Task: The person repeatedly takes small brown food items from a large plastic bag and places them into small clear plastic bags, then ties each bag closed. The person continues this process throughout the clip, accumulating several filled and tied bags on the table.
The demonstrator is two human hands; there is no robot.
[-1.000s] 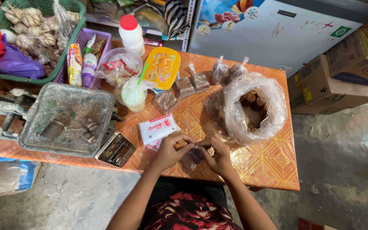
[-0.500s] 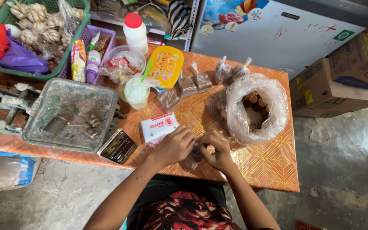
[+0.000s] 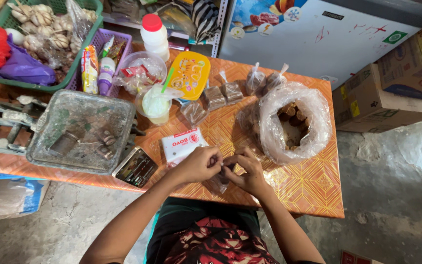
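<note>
Small clear bag [image 3: 219, 182] of brown pieces hangs just below both hands, left hand [image 3: 199, 165] and right hand [image 3: 247, 171] pinched together on its neck.

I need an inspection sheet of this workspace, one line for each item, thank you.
Surface: orange patterned table.
Job's things: small clear bag with brown contents, pinched at its top by both hands.
Clutter: large bag of brown pieces, five small tied bags, phone, white packet, metal scale tray.
Grippers: left hand and right hand meet over the bag.
Cables: nothing seen.
Surroundings: cardboard boxes, concrete floor.
</note>
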